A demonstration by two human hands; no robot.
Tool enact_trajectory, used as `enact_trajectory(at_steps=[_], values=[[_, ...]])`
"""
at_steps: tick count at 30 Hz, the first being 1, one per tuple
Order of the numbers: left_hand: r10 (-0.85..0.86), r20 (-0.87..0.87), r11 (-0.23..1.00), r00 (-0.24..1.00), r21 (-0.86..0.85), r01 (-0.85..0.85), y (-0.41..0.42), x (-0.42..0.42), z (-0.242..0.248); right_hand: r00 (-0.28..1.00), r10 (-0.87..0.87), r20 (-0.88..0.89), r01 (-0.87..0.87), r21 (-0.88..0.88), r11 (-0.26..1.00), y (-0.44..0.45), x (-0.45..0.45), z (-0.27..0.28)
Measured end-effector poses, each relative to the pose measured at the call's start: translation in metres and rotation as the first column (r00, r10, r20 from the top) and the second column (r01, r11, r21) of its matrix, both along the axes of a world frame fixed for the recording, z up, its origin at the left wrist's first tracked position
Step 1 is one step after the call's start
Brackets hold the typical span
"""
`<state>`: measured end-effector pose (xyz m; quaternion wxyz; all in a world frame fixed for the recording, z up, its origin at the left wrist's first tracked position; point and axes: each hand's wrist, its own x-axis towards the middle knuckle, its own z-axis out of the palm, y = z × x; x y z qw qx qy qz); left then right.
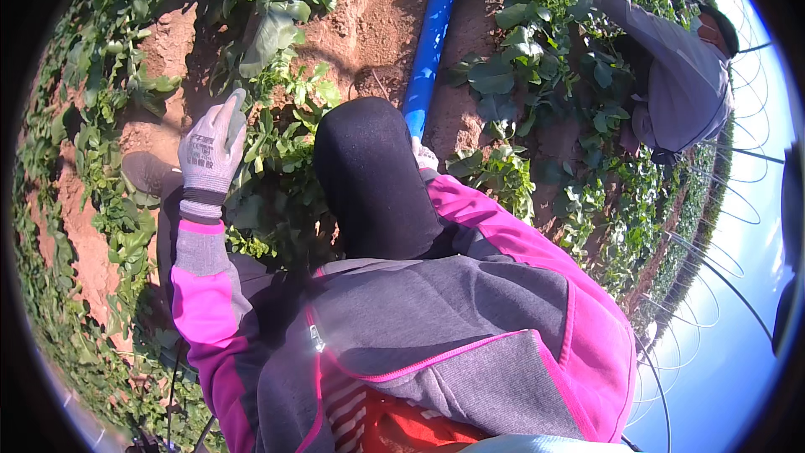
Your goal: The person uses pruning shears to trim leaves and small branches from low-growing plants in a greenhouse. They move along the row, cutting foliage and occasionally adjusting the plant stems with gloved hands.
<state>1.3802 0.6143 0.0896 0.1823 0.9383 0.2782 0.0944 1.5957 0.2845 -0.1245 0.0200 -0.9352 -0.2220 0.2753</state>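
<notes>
My left hand (210,148), in a light knitted work glove with a dark wrist band, is raised above the leafy green plants (270,138). Its fingers are bent towards the thumb; whether something thin lies between them I cannot tell. My right hand (424,154), gloved too, is largely hidden behind my dark-trousered knee (377,176). It is close to the near end of a long blue tube (431,44) lying on the soil; the picture does not settle whether it touches it.
Rows of leafy plants run on both sides of bare reddish soil (346,19). At the upper right, another person (679,75) in a grey top and face covering bends over the crop. Thin curved hoops (748,201) stand along the right. My shoe (146,173) is beside the left row.
</notes>
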Motion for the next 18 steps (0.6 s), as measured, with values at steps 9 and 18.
enact_trajectory(at_steps=[9, 18], values=[[0.006, 0.001, 1.000, 1.000, -0.025, -0.006, 0.005, 0.008, -0.008, 0.940, -0.148, 0.307, 0.109, 0.141, 0.984, 0.027, 0.089, 0.009], [-0.032, -0.089, 0.995, 0.995, -0.092, 0.024, 0.005, 0.013, -0.001, 0.935, -0.194, 0.296, 0.255, -0.182, 0.950, 0.051, 0.207, 0.017]])
